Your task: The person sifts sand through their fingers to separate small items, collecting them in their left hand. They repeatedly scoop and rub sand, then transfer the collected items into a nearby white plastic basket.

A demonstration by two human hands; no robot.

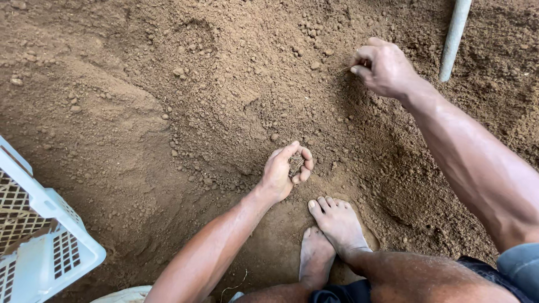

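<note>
Down on the heap of brown soil [213, 84], the left hand [286, 168] rests with fingers curled into a loose ring, thumb and fingertips nearly meeting. Inside the ring sit what look like thin, pale root strands or fibres; too fine to tell how many. Grip: partly closed, cupping rather than pinching.

Right hand [384, 67] is further up the slope, well apart from the left. Thumb and forefinger are pinched together on a thin pale strand [345, 68] coming out of the soil. The strand's long axis runs roughly left-right in the head view, its free end pointing left, away from the palm. The other fingers are folded in.

Risks, as judged from here: the strand looks very thin and could snap if part of it is buried under crumbly clods. The left hand's loose ring could let the gathered fibres slip back into the dirt, where they would be hard to spot.

Around: two bare feet [331, 235] just below the left hand, planted in the soil. A pale grey pole [453, 42] stands near the right hand. A white slotted plastic crate [39, 241] is at far lower left.
</note>
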